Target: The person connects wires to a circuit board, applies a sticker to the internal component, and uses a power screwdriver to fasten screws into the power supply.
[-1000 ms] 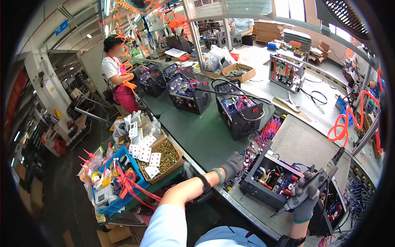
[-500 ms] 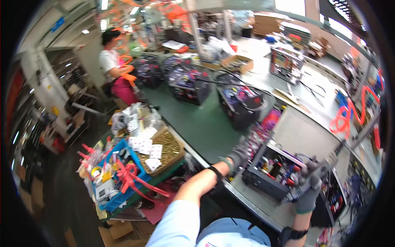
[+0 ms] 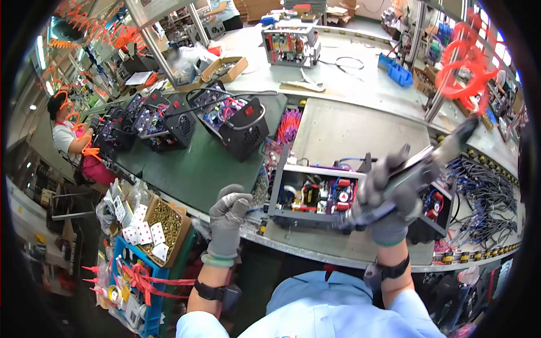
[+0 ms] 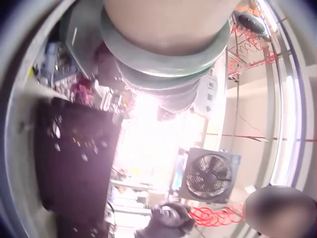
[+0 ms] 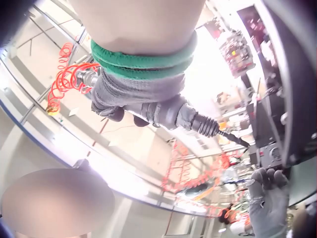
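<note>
My gloved left hand (image 3: 228,219) is raised left of the metal-framed unit (image 3: 315,194), apart from it, its fingers curled. Small shiny pieces (image 5: 257,201) show at the left hand's fingers in the right wrist view; what they are is unclear. My gloved right hand (image 3: 391,197) grips a power screwdriver (image 5: 168,114) over the unit's right side, blurred in the head view. Red and black parts and wires fill the unit, which lies on the grey work surface. A second dark unit (image 3: 437,211) is partly hidden behind the right hand.
Several black units, one with a vented case (image 3: 245,135), stand on the green mat (image 3: 211,183). At left are a screw box (image 3: 183,231) and a blue crate (image 3: 155,304). Black cables (image 3: 484,197) lie at right, below a red coiled hose (image 3: 459,79). A person (image 3: 76,141) stands far left.
The head view has swung right. My left hand has drawn back from the bundled wires and parts beside the unit, and its fingers are now curled upward. The right hand still grips the screwdriver.
</note>
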Demonstrator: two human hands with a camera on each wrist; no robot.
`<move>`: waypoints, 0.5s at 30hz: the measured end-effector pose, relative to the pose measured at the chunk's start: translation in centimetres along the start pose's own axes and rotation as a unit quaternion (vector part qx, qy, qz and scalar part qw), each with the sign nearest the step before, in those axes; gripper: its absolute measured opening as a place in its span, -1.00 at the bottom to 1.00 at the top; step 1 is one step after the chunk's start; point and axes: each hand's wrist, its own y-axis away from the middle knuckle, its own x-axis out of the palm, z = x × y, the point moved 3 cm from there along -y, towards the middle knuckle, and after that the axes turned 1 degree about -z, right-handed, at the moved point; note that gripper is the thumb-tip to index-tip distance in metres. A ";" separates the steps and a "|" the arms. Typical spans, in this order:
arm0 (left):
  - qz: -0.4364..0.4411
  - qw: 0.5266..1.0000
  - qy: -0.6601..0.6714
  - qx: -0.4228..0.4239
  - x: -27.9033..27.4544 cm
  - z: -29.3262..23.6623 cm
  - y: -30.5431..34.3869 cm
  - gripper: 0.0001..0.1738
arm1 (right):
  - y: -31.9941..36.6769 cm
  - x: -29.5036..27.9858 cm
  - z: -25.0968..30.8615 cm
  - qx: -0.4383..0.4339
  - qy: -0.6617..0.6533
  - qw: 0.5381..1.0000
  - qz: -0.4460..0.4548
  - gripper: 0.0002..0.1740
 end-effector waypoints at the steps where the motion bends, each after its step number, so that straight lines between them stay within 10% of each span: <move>1: 0.025 0.998 0.053 0.011 1.4 -2.0 0.9 -0.81 | -0.7 1.5 0.4 -0.036 0.012 0.999 0.014 -0.37; 6: 0.145 0.969 0.199 -0.003 6.1 -2.5 2.9 -0.77 | -2.5 5.4 -0.5 -0.032 -0.137 0.976 0.164 -0.33; 15: 0.184 0.914 0.353 -0.076 7.9 -1.4 3.7 -0.77 | -0.6 5.9 -0.6 -0.052 -0.072 0.992 0.088 -0.33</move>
